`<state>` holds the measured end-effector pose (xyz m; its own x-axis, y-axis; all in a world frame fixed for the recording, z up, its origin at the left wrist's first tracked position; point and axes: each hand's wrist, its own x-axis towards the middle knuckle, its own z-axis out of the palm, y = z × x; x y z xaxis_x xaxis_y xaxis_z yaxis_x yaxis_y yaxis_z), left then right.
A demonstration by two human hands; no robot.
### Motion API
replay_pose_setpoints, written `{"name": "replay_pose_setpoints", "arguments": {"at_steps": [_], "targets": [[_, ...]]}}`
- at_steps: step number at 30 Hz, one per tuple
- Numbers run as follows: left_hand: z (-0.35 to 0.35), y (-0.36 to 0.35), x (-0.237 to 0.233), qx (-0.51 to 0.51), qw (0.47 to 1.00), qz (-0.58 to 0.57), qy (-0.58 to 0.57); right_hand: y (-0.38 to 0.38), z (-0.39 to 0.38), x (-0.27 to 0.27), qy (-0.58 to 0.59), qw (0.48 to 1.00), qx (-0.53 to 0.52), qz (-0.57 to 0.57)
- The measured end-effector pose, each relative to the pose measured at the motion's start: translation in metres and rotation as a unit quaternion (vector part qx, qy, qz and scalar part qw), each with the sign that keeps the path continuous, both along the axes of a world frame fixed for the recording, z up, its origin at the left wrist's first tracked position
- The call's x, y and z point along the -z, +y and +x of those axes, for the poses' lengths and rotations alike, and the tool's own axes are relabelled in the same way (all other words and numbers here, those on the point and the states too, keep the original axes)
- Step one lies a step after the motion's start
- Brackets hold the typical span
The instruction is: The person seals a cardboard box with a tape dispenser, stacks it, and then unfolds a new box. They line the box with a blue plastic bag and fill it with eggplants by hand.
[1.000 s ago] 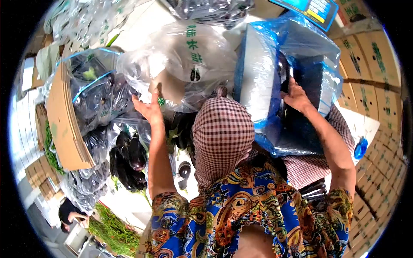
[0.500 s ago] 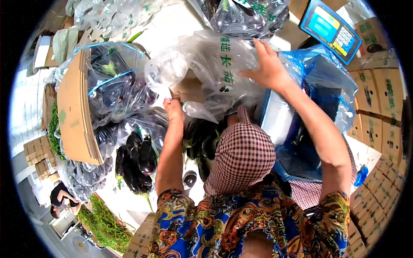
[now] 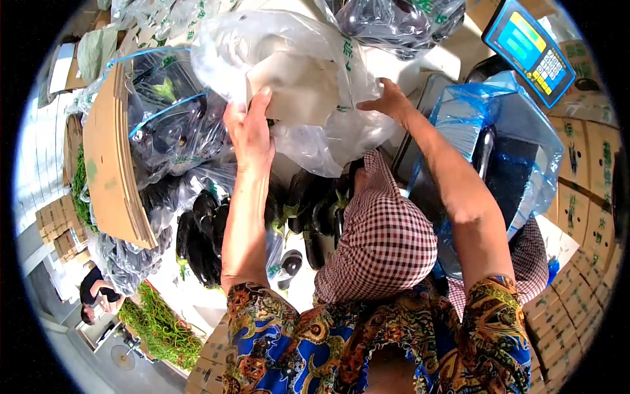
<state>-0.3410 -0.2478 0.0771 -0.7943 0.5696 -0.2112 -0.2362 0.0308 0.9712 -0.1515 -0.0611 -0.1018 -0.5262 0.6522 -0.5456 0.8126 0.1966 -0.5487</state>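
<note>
A large clear plastic bag [image 3: 220,49] with green print is spread in front of me, a pale cardboard sheet [image 3: 295,88] showing in its middle. My left hand [image 3: 252,131] grips the bag's near left edge, thumb up beside the cardboard; the other fingers are partly hidden. At the bag's right side, my right hand [image 3: 394,105] has thumb and fingers apart, with nothing visibly held. Loose dark eggplants [image 3: 308,203] lie below the bag, between my left forearm and my checkered-clad knee.
Bagged eggplants [image 3: 174,125] stand at left behind stacked flat cardboard [image 3: 108,164]. Another filled bag [image 3: 394,26] lies at the top. On the right are a blue-lined crate [image 3: 525,151] holding an eggplant, a scale display [image 3: 528,52] and stacked cartons [image 3: 584,210]. A person [image 3: 98,295] sits far left.
The bag has spread wider and shifted up and left, and more of the cardboard shows. My left hand has moved up and left; my right hand has dropped lower, its fingers less spread.
</note>
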Motion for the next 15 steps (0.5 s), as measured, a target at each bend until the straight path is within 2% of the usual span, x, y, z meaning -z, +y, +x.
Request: {"name": "replay_pose_setpoints", "arguments": {"at_steps": [2,3,4,5,6,8,9,11,12,13,14,15], "targets": [[0.006,0.003,-0.01,-0.019,0.999,-0.025,-0.041,0.003,0.008,0.001,0.11,0.977,0.079,-0.165],[0.007,0.0,-0.018,-0.033,0.997,-0.029,-0.067,0.003,0.006,-0.049,0.127,0.937,0.039,-0.322],[0.006,-0.008,-0.024,-0.047,0.994,-0.035,-0.094,0.0,0.001,-0.037,0.12,0.959,-0.03,-0.256],[-0.003,-0.024,-0.018,-0.006,0.99,0.001,-0.143,-0.007,-0.002,-0.039,0.151,0.97,-0.062,-0.182],[-0.008,-0.037,-0.008,-0.04,0.98,-0.013,-0.196,-0.015,-0.006,-0.041,0.18,0.973,-0.095,-0.107],[-0.009,-0.056,0.001,-0.029,0.987,-0.02,-0.156,-0.032,-0.013,-0.034,0.179,0.975,-0.127,0.039],[-0.007,-0.063,0.002,-0.044,0.986,-0.061,-0.148,-0.04,-0.014,-0.033,0.174,0.968,-0.144,0.11],[-0.006,-0.069,0.004,-0.069,0.98,-0.136,-0.126,-0.042,-0.024,-0.048,0.077,0.987,-0.14,0.029],[-0.012,-0.076,0.011,-0.028,0.982,-0.169,-0.077,-0.042,-0.027,-0.053,0.031,0.99,-0.138,-0.013],[-0.023,-0.085,0.019,0.012,0.979,-0.202,-0.026,-0.045,-0.031,-0.052,0.028,0.986,-0.163,0.006],[-0.036,-0.094,0.024,0.053,0.97,-0.235,0.024,-0.047,-0.034,-0.05,0.086,0.982,-0.166,0.0],[-0.042,-0.099,0.022,0.097,0.89,-0.323,0.306,-0.05,-0.037,-0.063,0.142,0.975,-0.172,-0.008]]}}
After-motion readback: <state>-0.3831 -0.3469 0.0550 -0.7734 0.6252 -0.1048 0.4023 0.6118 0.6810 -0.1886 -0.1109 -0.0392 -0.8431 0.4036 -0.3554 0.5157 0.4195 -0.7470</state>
